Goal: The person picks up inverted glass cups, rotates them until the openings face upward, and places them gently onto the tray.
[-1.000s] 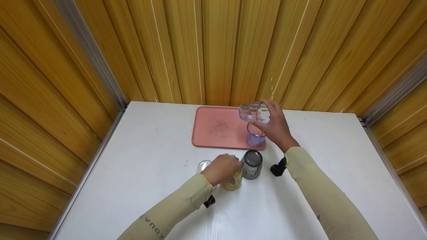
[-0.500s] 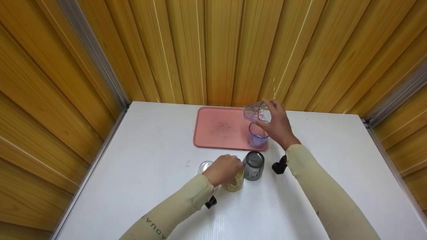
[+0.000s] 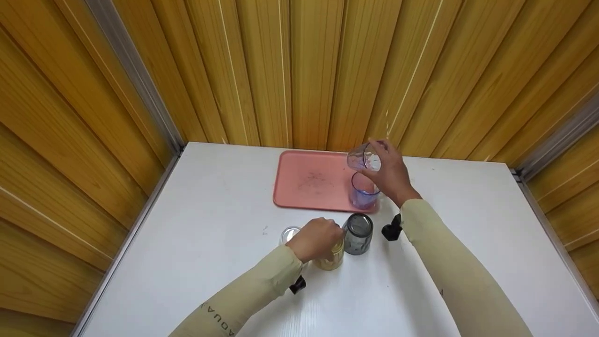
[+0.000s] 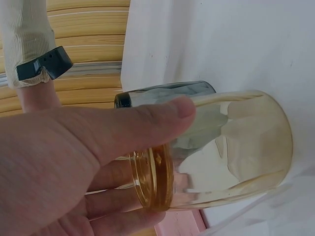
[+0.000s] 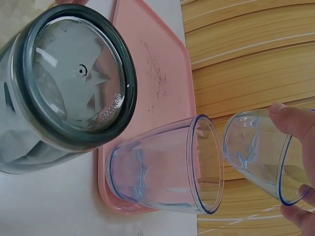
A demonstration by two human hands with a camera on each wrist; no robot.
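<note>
The white surface (image 3: 220,201) carries the pink tray (image 3: 299,168), flat near its back edge. The right hand (image 3: 392,175) grips the tilted cup (image 3: 359,157) over the blue cup (image 3: 362,198), thumb on one side and fingers on the other, likely so it can't slip. The left hand (image 3: 317,239) points down and grasps the yellow cup (image 3: 333,260) by its thick end, on top, likely the easiest part to reach. The blue cup stands mouth up at the tray's near right corner. The grey cup (image 3: 358,238) is upside down beside the yellow cup; its wide rim should keep it steady. The left hand partly hides the clear cup (image 3: 289,232).
</note>
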